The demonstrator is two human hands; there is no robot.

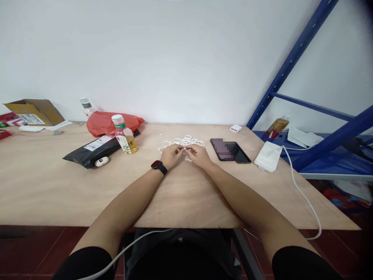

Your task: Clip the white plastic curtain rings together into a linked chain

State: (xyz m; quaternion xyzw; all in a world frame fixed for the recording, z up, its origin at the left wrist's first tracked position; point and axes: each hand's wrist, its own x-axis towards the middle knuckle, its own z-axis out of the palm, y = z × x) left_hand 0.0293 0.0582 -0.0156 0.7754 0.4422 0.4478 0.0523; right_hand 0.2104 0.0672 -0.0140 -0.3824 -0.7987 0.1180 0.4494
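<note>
1. Step in hand: apparently two-handed work on a small white piece (184, 149), mostly hidden.
2. Left hand (171, 155), right hand (199, 154): fingers drawn together, seemingly pinching it.
3. White rings (186, 141) lie heaped on the tabletop (183, 198) just beyond.
4. Next move likely calls for steady fingers.

A plain white wall (175, 58) bounds the far side of the wooden bench (58, 194). Blue shelving (297, 54) stands at right. Red floor tiles (46, 249) lie below.

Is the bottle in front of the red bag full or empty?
Neither: the bottle looks partly full. Yellowish liquid shows in its lower part, beside the label, while the part above looks clear.
</note>
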